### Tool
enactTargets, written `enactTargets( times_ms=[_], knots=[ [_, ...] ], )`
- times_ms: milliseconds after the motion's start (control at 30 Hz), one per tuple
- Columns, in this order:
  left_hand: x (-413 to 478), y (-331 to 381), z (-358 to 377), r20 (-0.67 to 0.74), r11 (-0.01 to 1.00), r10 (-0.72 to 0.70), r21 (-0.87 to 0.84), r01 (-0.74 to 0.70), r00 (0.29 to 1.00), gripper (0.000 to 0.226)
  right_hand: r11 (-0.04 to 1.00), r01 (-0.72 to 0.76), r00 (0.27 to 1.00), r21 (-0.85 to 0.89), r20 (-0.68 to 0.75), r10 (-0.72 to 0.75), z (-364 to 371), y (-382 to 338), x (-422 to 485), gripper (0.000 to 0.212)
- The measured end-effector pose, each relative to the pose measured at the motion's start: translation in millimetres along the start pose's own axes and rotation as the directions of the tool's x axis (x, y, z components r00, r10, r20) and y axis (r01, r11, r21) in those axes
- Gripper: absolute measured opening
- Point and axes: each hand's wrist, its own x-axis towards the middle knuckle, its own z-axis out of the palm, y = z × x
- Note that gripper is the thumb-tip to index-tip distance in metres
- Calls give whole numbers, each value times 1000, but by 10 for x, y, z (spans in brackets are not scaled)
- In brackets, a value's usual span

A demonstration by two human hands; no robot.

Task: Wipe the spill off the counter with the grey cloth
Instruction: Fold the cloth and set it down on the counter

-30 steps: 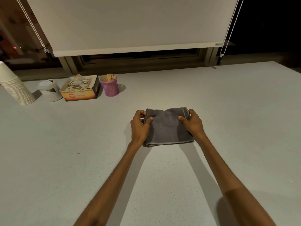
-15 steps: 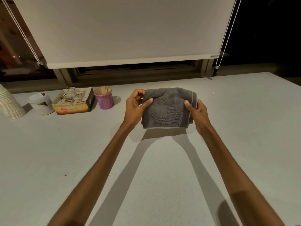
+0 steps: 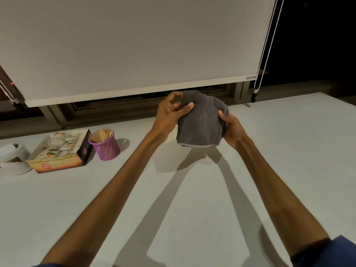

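Cloth (image 3: pixel 200 122) up off the counter (image 3: pixel 192 209), folded, just above centre of frame.

You've got your left hand (image 3: pixel 169 114) pinching its top left edge, thumb over the front, and your right hand (image 3: pixel 231 130) curled round its right side. Purple cup (image 3: pixel 105 145) and box (image 3: pixel 59 151) sit at left.

White counter (image 3: pixel 192 209) — box (image 3: pixel 57 155), purple cup (image 3: pixel 105 146), tub (image 3: pixel 11 158).
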Motion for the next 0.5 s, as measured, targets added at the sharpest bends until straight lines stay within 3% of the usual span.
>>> enactTargets(
  times_ms=[100, 200, 367, 500],
  knots=[
    [24, 58, 113, 22, 1000, 8, -14, -8, 1000, 37, 984, -68, 998, 164, 26, 64, 10, 74, -23, 33],
    [42, -16, 13, -76, 998, -26, -58, 22, 997, 31, 978, -82, 995, 189, -35, 90, -5, 64, -2, 33],
    [106, -708, -142, -312, 976, -216, -103, 193, 925, 29, 980, -122, 956, -154, -283, 75, -143, 191, 258, 26],
    [194, -1228, -166, -422, 921, -383, -101, 377, 822, 29, 939, -123, 922, -321, -386, -11, -173, 415, 418, 28]
  ],
)
